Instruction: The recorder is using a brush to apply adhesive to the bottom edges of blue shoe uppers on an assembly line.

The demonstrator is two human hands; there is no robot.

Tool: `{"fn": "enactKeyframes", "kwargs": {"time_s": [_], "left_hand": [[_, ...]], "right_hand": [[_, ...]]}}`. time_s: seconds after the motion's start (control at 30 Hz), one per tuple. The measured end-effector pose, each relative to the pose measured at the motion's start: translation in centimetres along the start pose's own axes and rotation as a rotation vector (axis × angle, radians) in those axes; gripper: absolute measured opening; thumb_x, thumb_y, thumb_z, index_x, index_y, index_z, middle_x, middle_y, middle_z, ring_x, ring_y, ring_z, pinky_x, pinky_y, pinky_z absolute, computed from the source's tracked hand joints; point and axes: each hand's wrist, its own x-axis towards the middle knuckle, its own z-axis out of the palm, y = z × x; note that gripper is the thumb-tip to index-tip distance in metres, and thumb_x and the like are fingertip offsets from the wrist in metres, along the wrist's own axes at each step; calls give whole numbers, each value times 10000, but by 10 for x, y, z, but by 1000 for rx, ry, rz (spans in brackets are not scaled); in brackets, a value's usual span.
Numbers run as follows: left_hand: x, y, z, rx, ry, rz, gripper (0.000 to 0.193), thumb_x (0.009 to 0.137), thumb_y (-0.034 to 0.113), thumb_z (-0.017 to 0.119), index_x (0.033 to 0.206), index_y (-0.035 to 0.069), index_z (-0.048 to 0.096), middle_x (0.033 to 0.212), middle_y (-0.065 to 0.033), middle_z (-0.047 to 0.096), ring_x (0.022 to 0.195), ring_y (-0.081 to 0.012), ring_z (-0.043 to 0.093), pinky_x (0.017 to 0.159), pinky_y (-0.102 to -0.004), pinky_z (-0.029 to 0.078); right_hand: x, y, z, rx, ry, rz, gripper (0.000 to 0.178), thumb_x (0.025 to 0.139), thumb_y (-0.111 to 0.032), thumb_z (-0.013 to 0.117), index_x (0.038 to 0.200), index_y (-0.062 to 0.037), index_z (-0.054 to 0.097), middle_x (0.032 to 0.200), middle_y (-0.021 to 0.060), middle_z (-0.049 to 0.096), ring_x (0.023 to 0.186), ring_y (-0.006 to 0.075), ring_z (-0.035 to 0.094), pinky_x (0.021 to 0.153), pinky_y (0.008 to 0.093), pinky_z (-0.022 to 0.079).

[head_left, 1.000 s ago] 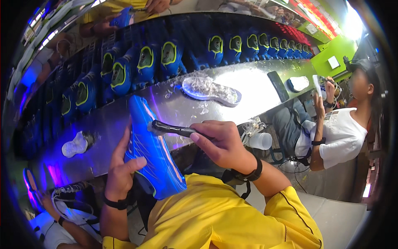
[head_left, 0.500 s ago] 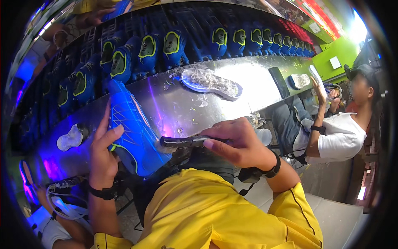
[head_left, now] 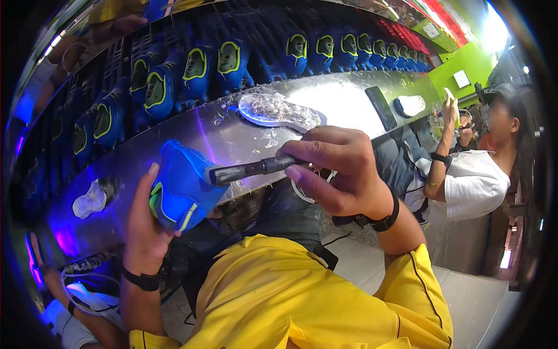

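A blue shoe upper [head_left: 181, 183] with yellow-green trim is tilted up over the metal bench edge. My left hand [head_left: 145, 232] grips it from the left, fingers partly hidden behind it. My right hand [head_left: 343, 168] is closed around the dark handle of a brush [head_left: 250, 170]. The brush's bristle end touches or nearly touches the right side of the upper. Behind the brush, a shoe sole [head_left: 282, 111] covered in whitish scraps lies on the bench.
A row of blue shoes [head_left: 229, 61] stands along the dark rack behind the metal bench [head_left: 133, 163]. A pale pad [head_left: 90, 199] lies at the left, a dark flat block [head_left: 381, 107] at the right. A co-worker [head_left: 476, 180] sits at right; another person's arm shows lower left.
My left hand has turned the shoe upper so a different side faces up. My right hand and the brush have moved up, with the bristles at another part of the upper.
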Motion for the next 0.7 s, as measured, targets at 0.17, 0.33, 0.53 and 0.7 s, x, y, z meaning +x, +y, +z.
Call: {"fn": "enactKeyframes", "kwargs": {"time_s": [0.17, 0.33, 0.53, 0.7], "left_hand": [[1, -11, -25, -115, -120, -179, 551, 1096, 495, 466, 1330, 21, 621, 1109, -251, 740, 788, -363, 778, 399, -264, 493], [-6, -19, -22, -218, -80, -332, 527, 1076, 475, 471, 1299, 24, 629, 1013, -259, 714, 720, -333, 739, 387, -253, 472], [-3, -26, -9, -300, -106, -435, 599, 1046, 512, 510, 1252, -41, 611, 938, -239, 683, 663, -304, 708, 384, -256, 499], [4, -37, -25, -418, -236, -442, 638, 1057, 528, 511, 1327, -49, 530, 1061, -276, 621, 803, -361, 715, 476, -343, 570]], "right_hand": [[3, 13, 1, 65, 78, -38, 290, 826, -75, 748, 1080, 63, 767, 790, 169, 681, 649, 276, 652, 591, 361, 491], [-1, 31, 14, 158, 109, 6, 289, 853, -79, 737, 1094, 76, 762, 834, 185, 702, 677, 279, 664, 621, 365, 504], [-12, 56, 40, 294, 243, -14, 244, 894, -115, 779, 1095, 21, 787, 709, 113, 623, 597, 230, 590, 559, 361, 433], [-17, 56, 42, 303, 303, 19, 242, 887, -119, 783, 1088, 15, 789, 707, 113, 622, 598, 231, 595, 561, 364, 436]]}}
